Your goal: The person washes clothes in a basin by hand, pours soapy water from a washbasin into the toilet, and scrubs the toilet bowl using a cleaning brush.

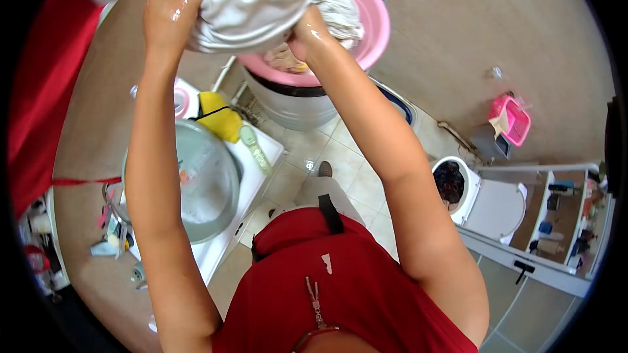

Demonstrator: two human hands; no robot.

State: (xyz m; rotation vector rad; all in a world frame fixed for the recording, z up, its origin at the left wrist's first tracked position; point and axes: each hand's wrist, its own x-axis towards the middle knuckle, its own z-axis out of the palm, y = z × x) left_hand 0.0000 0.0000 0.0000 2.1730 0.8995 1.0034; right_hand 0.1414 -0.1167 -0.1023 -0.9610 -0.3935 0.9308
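Note:
Bunched up between my hands is a wet white cloth (252, 10), held above the left side of a pink basin (378, 23). My left hand (180, 10) is wet and closed round the cloth's left end. On the right, my right hand (307, 34) grips the cloth's lower right part, its fingertips partly hidden. More pale cloth (340, 16) lies in the pink basin, and a yellowish piece (284, 60) shows under my right hand. The basin rests on a grey-white drum (291, 108).
A grey-green basin (226, 186) of sudsy water stands on a white surface at left, beside a yellow cloth (219, 116) and a green brush (255, 149). To the right are a toilet (500, 202), a pink basket (517, 121) and a shelf unit (556, 216).

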